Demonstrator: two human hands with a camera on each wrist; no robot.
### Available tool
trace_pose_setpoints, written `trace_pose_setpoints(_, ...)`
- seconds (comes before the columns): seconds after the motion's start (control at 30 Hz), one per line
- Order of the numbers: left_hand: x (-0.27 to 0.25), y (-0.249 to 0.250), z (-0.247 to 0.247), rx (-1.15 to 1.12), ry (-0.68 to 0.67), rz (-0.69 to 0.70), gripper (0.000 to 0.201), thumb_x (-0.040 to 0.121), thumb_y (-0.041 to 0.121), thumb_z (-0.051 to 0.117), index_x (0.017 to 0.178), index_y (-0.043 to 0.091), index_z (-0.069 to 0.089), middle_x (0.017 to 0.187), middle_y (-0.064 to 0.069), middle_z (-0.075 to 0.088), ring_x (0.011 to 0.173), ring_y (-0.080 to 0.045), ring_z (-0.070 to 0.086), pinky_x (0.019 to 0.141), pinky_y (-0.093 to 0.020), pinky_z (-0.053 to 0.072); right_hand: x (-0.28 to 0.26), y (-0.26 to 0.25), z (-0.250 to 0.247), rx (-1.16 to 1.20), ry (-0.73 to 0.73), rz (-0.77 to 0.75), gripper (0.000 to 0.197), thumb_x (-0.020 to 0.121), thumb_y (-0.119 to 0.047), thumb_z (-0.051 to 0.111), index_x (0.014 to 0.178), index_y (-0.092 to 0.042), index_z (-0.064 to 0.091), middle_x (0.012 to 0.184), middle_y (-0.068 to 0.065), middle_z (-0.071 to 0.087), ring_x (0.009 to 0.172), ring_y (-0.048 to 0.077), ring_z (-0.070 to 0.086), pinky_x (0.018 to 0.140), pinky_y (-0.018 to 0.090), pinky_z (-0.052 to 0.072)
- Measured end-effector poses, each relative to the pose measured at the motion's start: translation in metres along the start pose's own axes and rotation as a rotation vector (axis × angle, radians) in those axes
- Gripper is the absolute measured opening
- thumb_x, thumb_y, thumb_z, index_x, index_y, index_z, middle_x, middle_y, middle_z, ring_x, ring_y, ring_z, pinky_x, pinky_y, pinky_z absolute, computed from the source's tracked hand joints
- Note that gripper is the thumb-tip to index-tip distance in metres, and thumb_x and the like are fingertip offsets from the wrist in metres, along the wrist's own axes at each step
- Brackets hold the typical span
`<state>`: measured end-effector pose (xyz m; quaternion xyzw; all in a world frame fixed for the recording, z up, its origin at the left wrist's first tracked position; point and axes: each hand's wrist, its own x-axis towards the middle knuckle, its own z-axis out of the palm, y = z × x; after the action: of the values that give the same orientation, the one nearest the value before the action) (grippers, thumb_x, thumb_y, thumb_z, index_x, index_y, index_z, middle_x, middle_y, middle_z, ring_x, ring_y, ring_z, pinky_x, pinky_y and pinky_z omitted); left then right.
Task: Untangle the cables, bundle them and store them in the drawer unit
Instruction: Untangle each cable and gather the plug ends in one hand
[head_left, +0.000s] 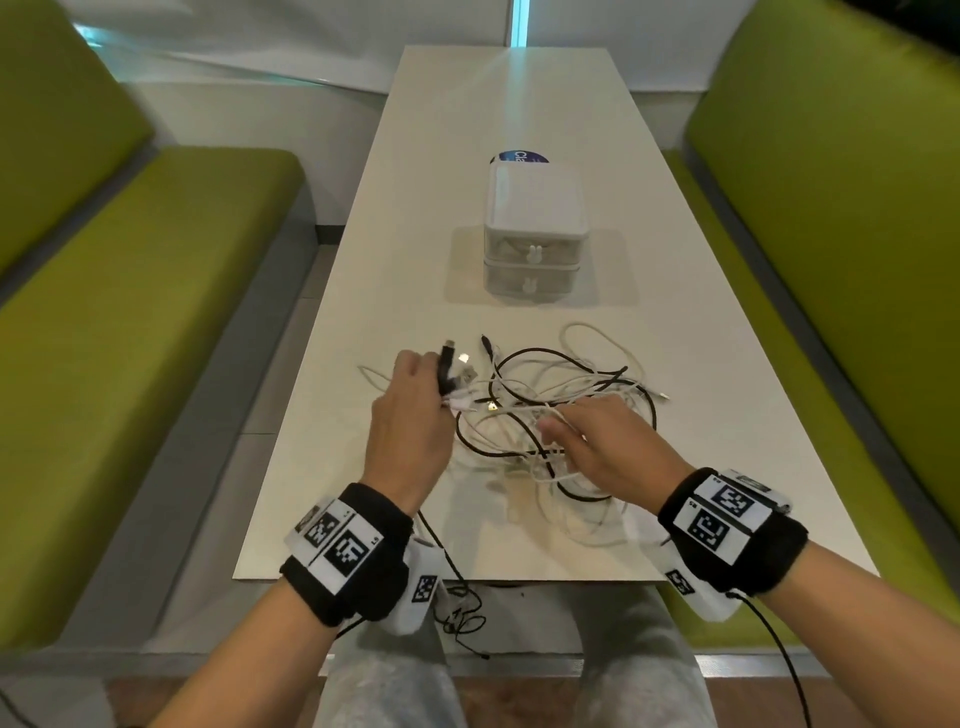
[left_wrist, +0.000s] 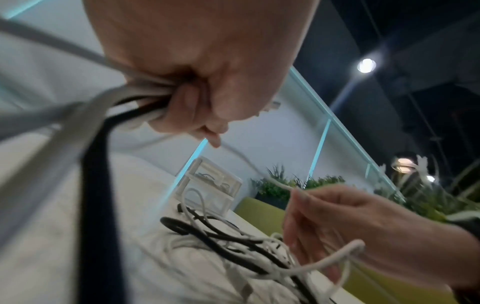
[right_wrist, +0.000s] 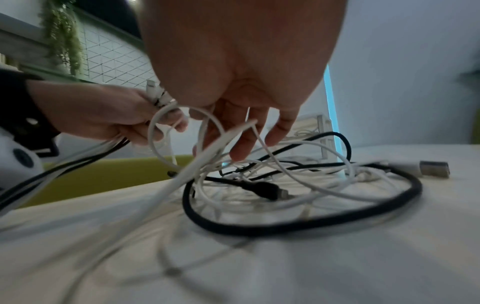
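Observation:
A tangle of white and black cables (head_left: 571, 384) lies on the near half of the white table (head_left: 467, 156). My left hand (head_left: 434, 374) grips a bunch of cable ends, black and white plugs sticking up from the fist (left_wrist: 182, 107). My right hand (head_left: 556, 423) hovers over the tangle with straight fingers (right_wrist: 241, 144); white strands run between them, and one strand stretches across to the left hand. A white two-drawer unit (head_left: 535, 208) stands beyond the tangle (right_wrist: 298, 185), both drawers shut.
Green benches flank the table on the left (head_left: 130, 312) and right (head_left: 831, 260). A blue round sticker (head_left: 524, 156) lies behind the drawer unit. A silver USB plug (right_wrist: 433, 168) rests on the table right of the tangle. Thin black wrist-camera wires (head_left: 457, 608) hang past the near edge.

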<state>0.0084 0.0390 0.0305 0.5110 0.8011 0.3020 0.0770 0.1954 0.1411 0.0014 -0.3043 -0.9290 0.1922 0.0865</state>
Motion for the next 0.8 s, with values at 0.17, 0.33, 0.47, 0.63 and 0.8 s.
trace_pose_setpoints(0.17, -0.012, 0.017, 0.017, 0.032, -0.322, 0.363, 0.058, 0.085, -0.002, 0.052, 0.139, 0.02, 0.047, 0.131, 0.002, 0.052, 0.105, -0.022, 0.061, 0.077, -0.026, 0.044, 0.011, -0.013, -0.001, -0.123, -0.115, -0.05, 0.025, 0.086, -0.029, 0.032, 0.084, -0.019, 0.054, 0.082, 0.001, 0.063, 0.08, 0.022, 0.057, 0.08, 0.034, 0.037)
trace_pose_setpoints(0.33, -0.009, 0.015, 0.016, 0.056, -0.348, 0.294, 0.026, 0.086, 0.0, 0.045, 0.101, 0.016, 0.059, 0.095, 0.0, 0.059, 0.086, -0.022, 0.055, 0.067, -0.025, 0.034, 0.004, -0.019, -0.009, 0.109, -0.102, 0.018, 0.012, 0.082, -0.018, 0.042, 0.08, -0.017, 0.054, 0.073, 0.001, 0.061, 0.069, 0.022, 0.053, 0.064, 0.033, 0.039)
trace_pose_setpoints(0.47, -0.013, 0.014, 0.011, -0.089, -0.25, 0.282, 0.041, 0.086, 0.001, 0.046, 0.068, 0.034, 0.032, 0.067, 0.012, 0.041, 0.06, -0.006, 0.04, 0.056, -0.02, 0.028, 0.006, -0.029, -0.011, 0.309, 0.005, 0.006, 0.033, 0.094, -0.024, 0.044, 0.063, -0.034, 0.043, 0.058, -0.002, 0.062, 0.052, 0.01, 0.058, 0.058, 0.028, 0.044)
trace_pose_setpoints(0.63, -0.008, -0.006, 0.007, -0.271, -0.129, 0.1, 0.022, 0.078, 0.016, 0.036, 0.078, 0.019, 0.058, 0.079, 0.004, 0.066, 0.078, -0.021, 0.062, 0.07, -0.044, 0.049, 0.003, -0.028, -0.007, 0.404, 0.058, -0.018, 0.021, 0.098, -0.03, 0.052, 0.077, -0.033, 0.054, 0.052, -0.007, 0.05, 0.051, 0.008, 0.047, 0.052, 0.018, 0.034)
trace_pose_setpoints(0.8, -0.005, -0.013, -0.004, -0.45, 0.197, -0.01, 0.028, 0.099, 0.01, 0.041, 0.079, 0.017, 0.059, 0.081, 0.012, 0.064, 0.082, 0.001, 0.061, 0.069, -0.016, 0.045, 0.008, -0.027, -0.006, 0.332, -0.019, -0.039, 0.022, 0.099, -0.027, 0.049, 0.083, -0.015, 0.056, 0.059, -0.014, 0.052, 0.059, 0.003, 0.05, 0.057, 0.017, 0.037)
